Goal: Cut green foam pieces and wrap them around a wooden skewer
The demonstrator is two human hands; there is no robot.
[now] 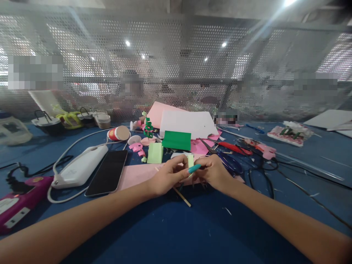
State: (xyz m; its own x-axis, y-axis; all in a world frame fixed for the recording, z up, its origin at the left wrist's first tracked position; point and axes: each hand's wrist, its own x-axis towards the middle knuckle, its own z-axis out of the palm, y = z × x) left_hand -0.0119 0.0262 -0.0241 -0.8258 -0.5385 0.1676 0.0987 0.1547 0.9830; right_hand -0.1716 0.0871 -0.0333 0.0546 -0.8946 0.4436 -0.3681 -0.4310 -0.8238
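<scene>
My left hand (172,175) pinches a small strip of pale green paper (190,160) between thumb and fingers. Close beside it, my right hand (213,170) has its fingers drawn together at the strip's right edge. Both hands are over a sheet of pink paper (134,176). A thin wooden stick (182,197) lies slanted just below them. Behind the hands are a light green paper piece (155,153) and a dark green paper piece (176,140).
On the left lie a black phone (107,172), a white power block (81,167) and a magenta power strip (20,201). Red-handled pliers (233,147) and blue-handled scissors (230,163) are on the right. White paper (187,124) stands behind, before a perforated metal screen (178,55).
</scene>
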